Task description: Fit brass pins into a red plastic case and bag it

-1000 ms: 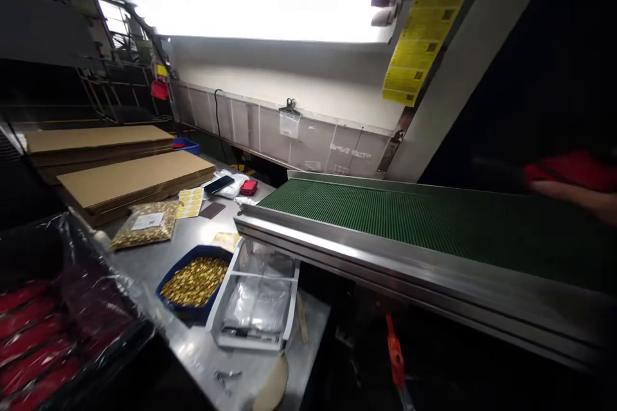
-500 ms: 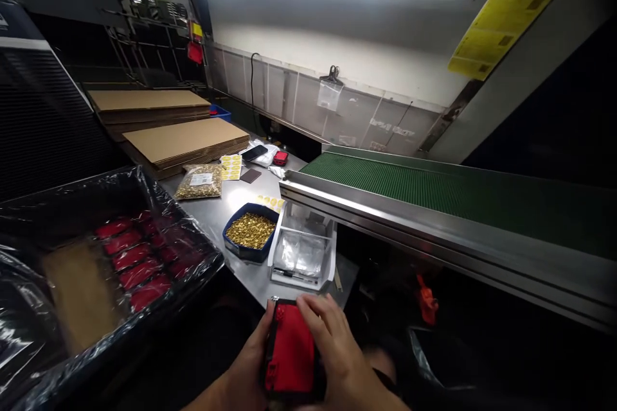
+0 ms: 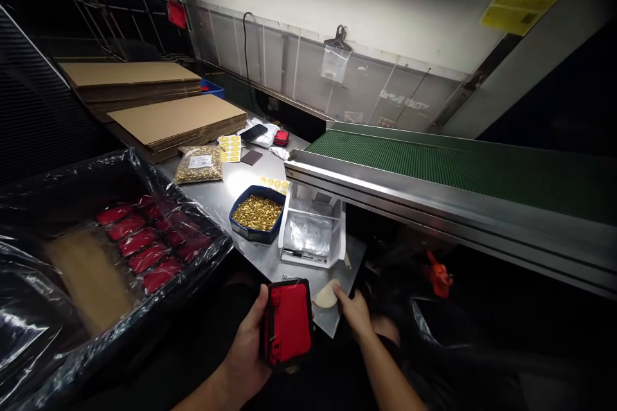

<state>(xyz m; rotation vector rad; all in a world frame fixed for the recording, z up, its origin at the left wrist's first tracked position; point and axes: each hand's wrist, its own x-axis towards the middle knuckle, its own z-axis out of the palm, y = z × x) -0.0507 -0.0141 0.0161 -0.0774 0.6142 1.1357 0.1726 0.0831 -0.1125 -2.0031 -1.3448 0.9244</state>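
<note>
Green conveyor belt (image 3: 434, 164) runs across the right, steel table (image 3: 231, 186) below and left of it. Left: black plastic-lined crate (image 3: 62, 231) with rows of red pouches. On table: flat cardboard stacks (image 3: 173, 122), blue tray of gold bits (image 3: 257, 213), white tray of clear bags (image 3: 313, 234). Left hand (image 3: 248, 347) low at centre, palm up, grip wrapped around a red-and-black pouch (image 3: 288, 322), thumb on its left edge, held upright just off the table's near corner. Right hand (image 3: 355, 309) grip narrow, fingertips pinching a pale flat piece (image 3: 326, 295) on that corner, forearm angled up from lower right.
</note>
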